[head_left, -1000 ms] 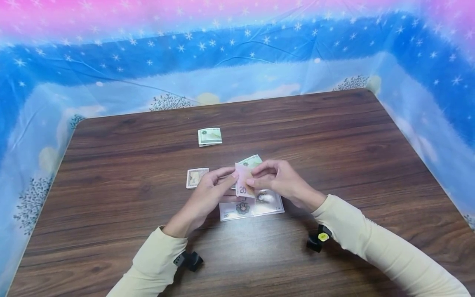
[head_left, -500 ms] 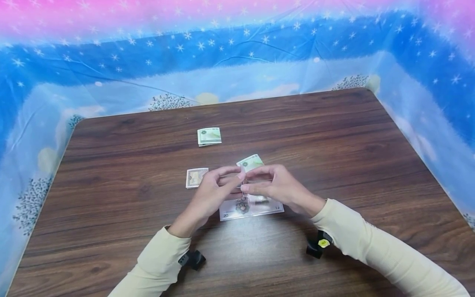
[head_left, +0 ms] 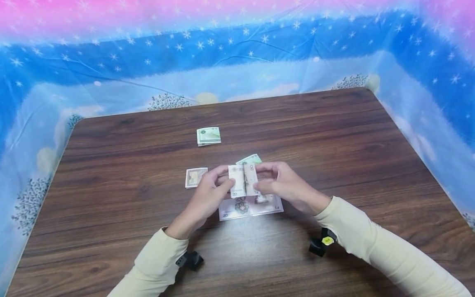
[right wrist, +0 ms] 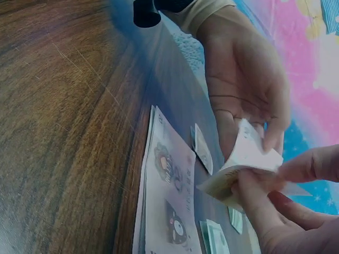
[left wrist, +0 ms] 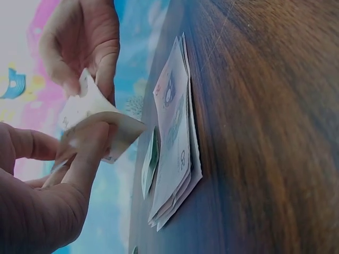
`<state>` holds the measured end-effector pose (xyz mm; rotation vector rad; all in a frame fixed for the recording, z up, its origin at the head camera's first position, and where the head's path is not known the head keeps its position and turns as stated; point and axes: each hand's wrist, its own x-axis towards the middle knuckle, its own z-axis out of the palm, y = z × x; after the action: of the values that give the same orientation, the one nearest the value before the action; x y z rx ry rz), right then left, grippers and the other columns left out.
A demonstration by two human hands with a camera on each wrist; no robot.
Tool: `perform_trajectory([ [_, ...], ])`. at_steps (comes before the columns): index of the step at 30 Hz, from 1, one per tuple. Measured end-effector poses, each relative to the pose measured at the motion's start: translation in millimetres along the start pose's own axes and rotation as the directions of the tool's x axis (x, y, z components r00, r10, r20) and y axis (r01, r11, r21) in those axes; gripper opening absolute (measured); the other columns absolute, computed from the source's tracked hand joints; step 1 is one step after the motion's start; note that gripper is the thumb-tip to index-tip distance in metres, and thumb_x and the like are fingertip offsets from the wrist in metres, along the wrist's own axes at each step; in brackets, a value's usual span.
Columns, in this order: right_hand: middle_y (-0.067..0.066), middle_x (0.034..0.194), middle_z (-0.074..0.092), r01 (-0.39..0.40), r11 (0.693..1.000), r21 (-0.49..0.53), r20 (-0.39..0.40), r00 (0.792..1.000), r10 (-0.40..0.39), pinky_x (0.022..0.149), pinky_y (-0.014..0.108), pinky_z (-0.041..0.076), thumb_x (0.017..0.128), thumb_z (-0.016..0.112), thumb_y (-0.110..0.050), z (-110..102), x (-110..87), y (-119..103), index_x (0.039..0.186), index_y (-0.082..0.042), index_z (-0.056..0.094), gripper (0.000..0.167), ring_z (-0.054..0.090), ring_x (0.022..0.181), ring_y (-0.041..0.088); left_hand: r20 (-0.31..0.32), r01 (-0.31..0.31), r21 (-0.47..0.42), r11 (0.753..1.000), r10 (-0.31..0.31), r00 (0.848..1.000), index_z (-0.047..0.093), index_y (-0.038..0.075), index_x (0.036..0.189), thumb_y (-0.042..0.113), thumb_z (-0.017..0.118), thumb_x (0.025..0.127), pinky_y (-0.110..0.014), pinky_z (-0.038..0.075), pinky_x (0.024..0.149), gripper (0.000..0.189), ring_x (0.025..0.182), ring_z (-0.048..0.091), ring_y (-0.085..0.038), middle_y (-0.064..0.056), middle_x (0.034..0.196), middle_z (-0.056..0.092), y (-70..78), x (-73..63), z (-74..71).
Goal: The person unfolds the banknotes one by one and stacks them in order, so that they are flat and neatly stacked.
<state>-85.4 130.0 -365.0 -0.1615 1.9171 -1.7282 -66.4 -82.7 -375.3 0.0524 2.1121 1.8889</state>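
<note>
A pale banknote point(head_left: 237, 186) marked 20, with a crease down its middle, is held above the table between both hands. My left hand point(head_left: 205, 197) pinches its left side with the thumb in front. On the other side my right hand point(head_left: 288, 185) pinches it between thumb and fingers. In the left wrist view the held banknote point(left wrist: 98, 119) bends, with fingers behind it. Beneath the hands lies a stack of unfolded 20 banknotes point(head_left: 230, 213), its layers showing in the left wrist view. A green banknote point(head_left: 250, 159) lies just behind, partly covered by the held one.
Left of the hands lies a folded brownish banknote point(head_left: 194, 177), partly hidden by my left hand. Farther back is a folded green banknote point(head_left: 209, 136). The wooden table point(head_left: 334, 136) ends at a snowflake-patterned cloth point(head_left: 230, 49). Black devices point(head_left: 317, 246) sit on both wrists.
The held banknote was folded with its pink side showing, then turned edge-on. Now its halves are spread apart, showing the paler face with a central crease. The notes on the table have not moved.
</note>
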Motion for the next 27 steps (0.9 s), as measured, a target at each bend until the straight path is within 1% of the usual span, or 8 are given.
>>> perform_trajectory([
  [3,0.026,0.12,0.068,0.015,1.0,-0.013,-0.015,1.0,-0.015,0.089,0.039,0.058,0.086,0.06,0.004,-2.1,0.0,-0.9,0.137,0.011,0.051,0.052,0.07,0.098,0.026,-0.036,-0.009,0.059,0.998,0.011,0.999,0.054,-0.005,0.138,0.0,0.057,0.096,-0.038,0.057,0.091,0.043,0.111,0.067,-0.032,-0.025,0.124,0.067,-0.1,-1.1,-1.8],
  [5,0.027,0.119,0.068,0.021,1.0,-0.01,-0.023,0.999,-0.022,0.087,0.039,0.058,0.086,0.057,0.007,-4.0,-0.4,-1.3,0.136,0.011,0.051,0.051,0.071,0.096,0.026,-0.05,-0.01,0.08,0.997,0.014,0.999,0.054,-0.004,0.138,-0.001,0.059,0.094,-0.039,0.057,0.091,0.044,0.11,0.067,-0.032,-0.025,0.124,0.067,-0.1,-2.0,-3.2],
  [7,0.027,0.118,0.068,0.016,1.0,-0.006,-0.039,0.999,-0.017,0.086,0.038,0.058,0.087,0.057,0.008,-6.3,-1.1,-1.6,0.137,0.01,0.051,0.05,0.072,0.096,0.027,-0.05,-0.015,0.068,0.998,0.019,0.999,0.053,-0.005,0.138,-0.002,0.06,0.095,-0.04,0.057,0.092,0.044,0.111,0.068,-0.035,-0.027,0.123,0.066,-0.1,-2.8,-4.8],
  [11,0.028,0.119,0.068,0.0,1.0,-0.002,-0.072,0.997,0.0,0.087,0.037,0.058,0.09,0.057,0.009,-11.2,-3.1,-1.4,0.134,0.011,0.052,0.045,0.072,0.098,0.027,-0.048,-0.011,0.025,1.0,0.012,0.999,0.053,-0.006,0.137,-0.005,0.058,0.095,-0.037,0.059,0.085,0.042,0.107,0.07,-0.037,-0.029,0.122,0.066,-0.1,-4.1,-8.5],
  [15,0.028,0.119,0.068,-0.017,1.0,-0.006,-0.102,0.995,0.016,0.087,0.036,0.058,0.09,0.058,0.01,-16.3,-4.5,0.8,0.13,0.012,0.053,0.04,0.071,0.097,0.025,-0.061,0.006,0.028,1.0,-0.004,0.998,0.053,-0.004,0.137,-0.004,0.059,0.096,-0.036,0.06,0.082,0.042,0.104,0.071,-0.034,-0.027,0.121,0.067,-0.6,-6.1,-11.6],
  [21,0.028,0.119,0.067,-0.043,0.999,-0.013,-0.119,0.992,0.041,0.082,0.035,0.06,0.091,0.06,0.01,-21.5,-6.9,2.9,0.129,0.013,0.052,0.039,0.072,0.092,0.023,-0.071,0.032,0.045,0.998,-0.029,0.997,0.055,0.0,0.137,-0.003,0.059,0.095,-0.036,0.06,0.08,0.042,0.099,0.072,-0.03,-0.025,0.12,0.068,-2.1,-7.4,-15.4],
  [27,0.026,0.116,0.069,-0.043,0.999,0.001,-0.122,0.992,0.043,0.078,0.033,0.06,0.09,0.06,0.011,-23.3,-6.1,6.0,0.124,0.012,0.053,0.034,0.072,0.089,0.021,-0.08,0.063,0.019,0.998,-0.061,0.995,0.058,0.002,0.133,-0.004,0.061,0.094,-0.036,0.061,0.078,0.04,0.092,0.072,-0.026,-0.024,0.121,0.068,-5.1,-6.1,-18.0],
])
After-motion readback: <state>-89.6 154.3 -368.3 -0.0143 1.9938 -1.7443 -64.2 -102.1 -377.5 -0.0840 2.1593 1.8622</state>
